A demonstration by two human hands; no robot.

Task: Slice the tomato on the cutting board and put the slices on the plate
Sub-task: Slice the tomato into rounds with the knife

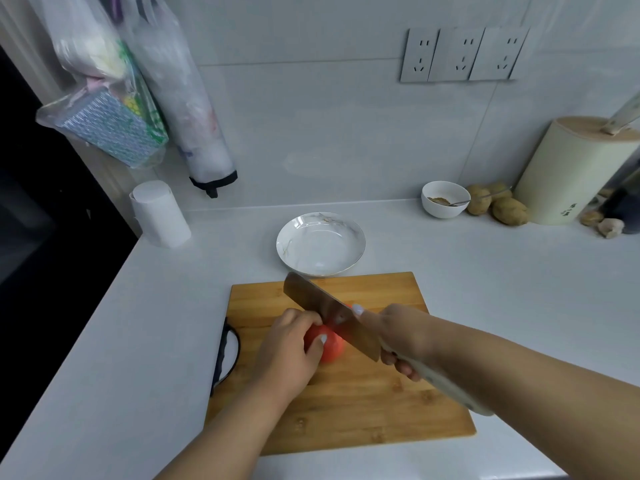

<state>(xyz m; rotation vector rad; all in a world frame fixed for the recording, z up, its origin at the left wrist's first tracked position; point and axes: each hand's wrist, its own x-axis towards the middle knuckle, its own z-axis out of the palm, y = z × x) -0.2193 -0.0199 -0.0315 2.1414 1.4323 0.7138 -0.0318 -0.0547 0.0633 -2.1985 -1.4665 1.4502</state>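
A red tomato (331, 347) lies on the wooden cutting board (363, 410). My left hand (291, 348) grips it from the left, fingers curled over its top. My right hand (398, 336) holds the pale handle of a broad cleaver (332, 318), forefinger stretched along the blade's side. The blade stands on the tomato's right part, its tip pointing toward the far left. A bit of red shows behind the blade. An empty white plate (294, 237) sits just beyond the board's far edge.
At the back right stand a small white bowl (445, 199) with a spoon, several potatoes (509, 211) and a cream knife block (575, 174). A paper roll (159, 214) stands at the back left under hanging plastic bags (114, 109). The counter edge drops off on the left.
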